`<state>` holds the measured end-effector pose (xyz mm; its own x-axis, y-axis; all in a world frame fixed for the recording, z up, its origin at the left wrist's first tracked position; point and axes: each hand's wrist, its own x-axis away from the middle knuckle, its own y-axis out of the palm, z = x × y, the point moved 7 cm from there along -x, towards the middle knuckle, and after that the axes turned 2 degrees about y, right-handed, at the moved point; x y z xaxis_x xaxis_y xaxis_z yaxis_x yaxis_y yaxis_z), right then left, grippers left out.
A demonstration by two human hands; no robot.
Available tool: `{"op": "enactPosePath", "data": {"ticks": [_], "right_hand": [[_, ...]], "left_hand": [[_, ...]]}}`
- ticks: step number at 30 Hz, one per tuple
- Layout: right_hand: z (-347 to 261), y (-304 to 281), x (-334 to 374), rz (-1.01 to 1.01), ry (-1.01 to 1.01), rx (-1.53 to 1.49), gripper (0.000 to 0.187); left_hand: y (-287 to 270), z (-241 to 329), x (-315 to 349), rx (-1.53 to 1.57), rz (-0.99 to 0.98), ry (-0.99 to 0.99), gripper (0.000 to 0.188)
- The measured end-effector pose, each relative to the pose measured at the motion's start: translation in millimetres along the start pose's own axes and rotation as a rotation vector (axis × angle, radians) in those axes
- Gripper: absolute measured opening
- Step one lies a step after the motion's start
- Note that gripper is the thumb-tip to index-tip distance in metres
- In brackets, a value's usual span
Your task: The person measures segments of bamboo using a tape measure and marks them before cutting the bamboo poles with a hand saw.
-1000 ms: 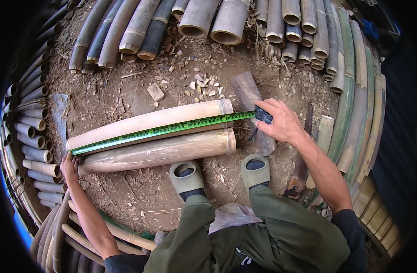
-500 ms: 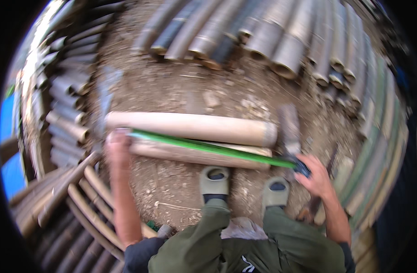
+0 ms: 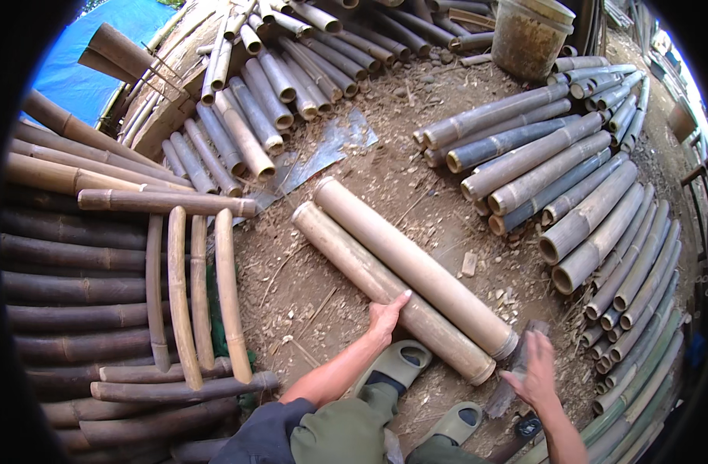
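Observation:
Two cut, pale bamboo lengths lie side by side on the dirt before my feet, slanting from upper left to lower right. My left hand grips the nearer bamboo length near its middle, thumb on top and the other fingers mostly hidden below. Alongside it rests the farther bamboo length. Slightly blurred, my right hand has its fingers apart and holds nothing, over a weathered wood block by the bamboo's right ends. Below that hand is a small black tape measure case, its green blade not showing.
Dark bamboo poles are stacked at left, with lighter pieces across them. More cut bamboo lies in rows at far right, and others at the back. A dirty bucket stands behind; my sandals are close to the bamboo.
The green tape stretched between my hands is gone from them. My left hand has come onto the nearer bamboo, and my right hand has let go of the tape measure. The view has turned.

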<state>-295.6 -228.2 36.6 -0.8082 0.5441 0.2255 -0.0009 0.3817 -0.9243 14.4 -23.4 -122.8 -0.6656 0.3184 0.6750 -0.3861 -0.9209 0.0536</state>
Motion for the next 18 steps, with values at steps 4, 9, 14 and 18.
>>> {"op": "enactPosePath", "data": {"ticks": [4,9,14,18], "right_hand": [[5.1,75.1,-90.0,-0.462,-0.061,-0.197,0.115],[-12.7,89.7,-104.6,-0.525,-0.057,-0.517,0.109],[-82.9,73.2,-120.3,-0.517,-0.005,-0.958,0.105],[-145.9,50.2,-194.5,-0.272,-0.043,-1.485,0.103]], "left_hand": [[7.9,-0.7,10.7,0.121,0.030,-0.006,0.059],[-4.1,73.3,30.8,0.321,-0.122,0.252,0.070],[-53.2,171.2,38.9,0.271,-0.156,0.418,0.079],[-66.5,211.9,39.8,-0.074,-0.110,0.548,0.088]]}}
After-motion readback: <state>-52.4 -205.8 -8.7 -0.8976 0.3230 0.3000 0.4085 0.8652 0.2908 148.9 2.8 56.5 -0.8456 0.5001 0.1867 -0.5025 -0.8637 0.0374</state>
